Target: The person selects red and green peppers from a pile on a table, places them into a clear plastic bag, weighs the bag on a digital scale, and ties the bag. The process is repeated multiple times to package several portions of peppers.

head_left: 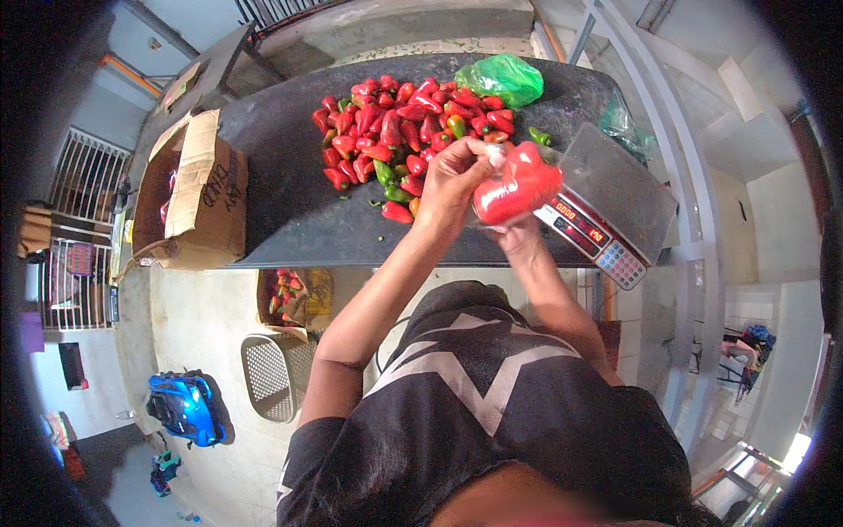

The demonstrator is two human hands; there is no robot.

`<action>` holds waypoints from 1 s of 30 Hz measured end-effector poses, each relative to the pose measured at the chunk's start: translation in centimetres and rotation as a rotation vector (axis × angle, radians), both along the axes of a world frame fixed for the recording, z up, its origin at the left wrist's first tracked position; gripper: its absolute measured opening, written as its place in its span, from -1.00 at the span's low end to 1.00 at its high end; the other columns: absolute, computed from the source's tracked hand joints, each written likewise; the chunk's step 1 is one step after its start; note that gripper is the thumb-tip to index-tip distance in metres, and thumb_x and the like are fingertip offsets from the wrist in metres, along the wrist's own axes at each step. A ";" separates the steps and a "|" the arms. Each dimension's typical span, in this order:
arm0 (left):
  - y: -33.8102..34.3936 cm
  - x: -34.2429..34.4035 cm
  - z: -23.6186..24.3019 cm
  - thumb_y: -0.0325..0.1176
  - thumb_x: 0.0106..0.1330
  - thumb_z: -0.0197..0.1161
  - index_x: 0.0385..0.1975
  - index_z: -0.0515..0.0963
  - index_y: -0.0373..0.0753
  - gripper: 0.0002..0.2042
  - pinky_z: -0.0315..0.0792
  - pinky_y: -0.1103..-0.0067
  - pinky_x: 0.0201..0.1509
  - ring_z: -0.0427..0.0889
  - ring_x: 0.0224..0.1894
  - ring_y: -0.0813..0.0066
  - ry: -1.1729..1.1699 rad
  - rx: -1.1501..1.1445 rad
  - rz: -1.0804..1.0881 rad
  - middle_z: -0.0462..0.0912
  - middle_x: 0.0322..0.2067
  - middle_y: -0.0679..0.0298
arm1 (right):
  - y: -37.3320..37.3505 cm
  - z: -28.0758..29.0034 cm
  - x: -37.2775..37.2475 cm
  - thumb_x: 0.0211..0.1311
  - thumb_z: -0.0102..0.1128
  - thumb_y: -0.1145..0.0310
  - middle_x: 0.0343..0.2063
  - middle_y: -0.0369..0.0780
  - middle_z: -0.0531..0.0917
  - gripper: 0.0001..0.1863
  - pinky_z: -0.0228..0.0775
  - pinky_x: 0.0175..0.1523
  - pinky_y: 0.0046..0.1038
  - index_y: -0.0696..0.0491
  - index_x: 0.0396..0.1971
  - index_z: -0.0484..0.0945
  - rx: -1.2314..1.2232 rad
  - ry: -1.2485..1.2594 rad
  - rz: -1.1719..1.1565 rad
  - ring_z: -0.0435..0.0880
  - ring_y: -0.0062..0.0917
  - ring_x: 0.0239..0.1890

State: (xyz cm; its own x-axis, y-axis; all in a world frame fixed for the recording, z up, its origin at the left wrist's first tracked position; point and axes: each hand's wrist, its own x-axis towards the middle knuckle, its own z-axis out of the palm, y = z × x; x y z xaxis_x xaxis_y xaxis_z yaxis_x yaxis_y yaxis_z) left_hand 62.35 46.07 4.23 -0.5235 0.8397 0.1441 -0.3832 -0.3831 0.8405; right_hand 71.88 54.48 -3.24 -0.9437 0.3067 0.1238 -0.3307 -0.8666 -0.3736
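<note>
In front of my chest I hold up a clear plastic bag of red peppers (524,186), above the table beside the scale. My left hand (452,176) is closed in a pinch on the gathered neck of the bag. From below, my right hand (516,239) grips the bag's lower side, its fingers mostly hidden behind it. Close to the bag on the right stands a digital scale (584,230) with a lit red display, a keypad and a bare flat pan (619,189). Loose red peppers (386,123), with a few green ones, are heaped on the dark table (285,167) beyond my left hand.
A green plastic bag (500,79) lies at the heap's far right, another thin green bag (623,127) behind the scale. An open cardboard box (206,193) stands at the table's left end. Below the table are a box of peppers (285,299) and a woven plastic basket (272,378).
</note>
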 end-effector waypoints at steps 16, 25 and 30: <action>0.0 -0.6 -9.5 -0.39 0.26 0.31 -0.37 0.52 -0.28 -0.87 0.36 0.67 -0.61 0.49 -0.66 0.65 0.091 -0.423 0.367 0.56 -0.60 0.36 | -4.2 -4.6 0.0 0.41 0.02 0.25 -0.63 -0.41 0.41 -0.78 0.17 -0.68 -0.74 0.04 -0.41 0.47 -0.406 -0.257 0.060 0.36 -0.73 -0.72; -0.7 -0.5 -11.8 -0.40 0.02 0.36 -0.50 0.55 -0.34 -0.84 0.43 0.36 -0.23 0.59 -0.33 0.13 0.863 -0.774 0.638 0.58 -0.45 0.07 | -5.4 -6.7 -1.0 0.40 0.04 0.15 -0.72 -0.46 0.40 -0.72 0.16 -0.64 -0.68 0.01 -0.44 0.52 0.219 -0.700 -0.259 0.39 -0.75 -0.70; -0.2 -0.3 -11.6 -0.34 0.06 0.35 -0.46 0.60 -0.32 -0.83 0.45 0.37 -0.27 0.62 -0.42 0.17 0.955 -0.774 0.599 0.63 -0.51 0.09 | -5.6 -5.8 0.0 0.25 -0.05 0.45 -0.47 0.04 0.58 -0.83 0.36 -0.31 -0.15 0.19 -0.26 0.49 1.476 -0.951 -0.692 0.63 -0.08 -0.34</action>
